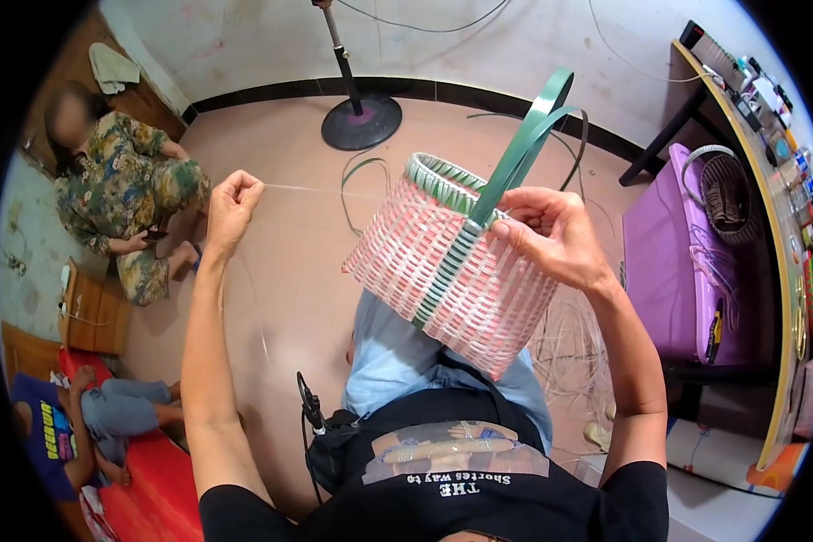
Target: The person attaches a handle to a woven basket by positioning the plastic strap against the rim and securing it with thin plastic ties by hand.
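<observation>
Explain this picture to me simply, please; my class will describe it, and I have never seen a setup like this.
There is no machine here: one person works with two bare hands. The single picture comes from a camera worn on that person's head, looking forward and down, so their own arms reach up from the bottom.

The right hand holds a pink and white woven basket near its rim, beside the green handle. The left hand, raised out to the side, pinches a thin, clear strand that runs toward the basket.

The basket is held above the lap. Loose pale strands lie on the floor at the right.
</observation>
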Available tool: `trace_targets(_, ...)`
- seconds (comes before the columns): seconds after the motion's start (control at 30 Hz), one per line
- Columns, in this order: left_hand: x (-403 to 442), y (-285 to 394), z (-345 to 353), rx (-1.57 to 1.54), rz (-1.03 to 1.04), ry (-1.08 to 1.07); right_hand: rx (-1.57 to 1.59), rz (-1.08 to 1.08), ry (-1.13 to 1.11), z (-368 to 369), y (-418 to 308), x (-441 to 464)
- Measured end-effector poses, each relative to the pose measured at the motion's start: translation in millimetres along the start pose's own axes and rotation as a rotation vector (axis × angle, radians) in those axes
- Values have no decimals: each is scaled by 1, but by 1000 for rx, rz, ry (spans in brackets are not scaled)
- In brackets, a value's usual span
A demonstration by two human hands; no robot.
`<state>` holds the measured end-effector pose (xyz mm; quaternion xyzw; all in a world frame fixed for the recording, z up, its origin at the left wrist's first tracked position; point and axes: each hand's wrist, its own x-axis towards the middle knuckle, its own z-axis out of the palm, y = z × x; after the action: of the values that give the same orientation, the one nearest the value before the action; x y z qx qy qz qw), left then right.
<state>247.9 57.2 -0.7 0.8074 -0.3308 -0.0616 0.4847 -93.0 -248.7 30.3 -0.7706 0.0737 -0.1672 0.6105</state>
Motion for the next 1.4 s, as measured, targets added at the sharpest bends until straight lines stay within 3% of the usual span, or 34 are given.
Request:
trace_targets(0.03,-1,5,0,44,-10,-3,-2,21,-29,-2,-1,0)
trace_targets(0.13,0,18,5,448,251,-75,40,87,-181,-11,-4,5)
trace_targets(0.17,0,24,7,745,310,-97,60,110,-241,-13,-5,7)
trace_targets(0.23,-6,69,31,858,684,87,108,228,-317,-17,-12,12)
trace_targets(0.3,-17,124,63,624,765,-24,171,301,-397,-21,-9,17)
trace_targets(0.43,-47,174,121,94,616,-360,196,324,-443,-20,-9,21)
trace_targets(0.57,-55,177,144,-14,463,-328,165,302,-444,-20,-8,21)
trace_targets(0.67,-53,185,141,11,254,-436,106,298,-434,-19,-13,22)
trace_targets(0.77,-50,191,137,54,179,-535,30,283,-411,-16,-17,21)
trace_targets(0.97,-39,165,144,-240,194,-618,-17,194,-316,-10,-16,12)
trace_targets(1.27,-34,157,137,-187,390,-586,18,126,-323,-12,-9,8)
trace_targets(1.4,-38,157,136,-194,379,-565,-1,109,-308,-10,-13,7)
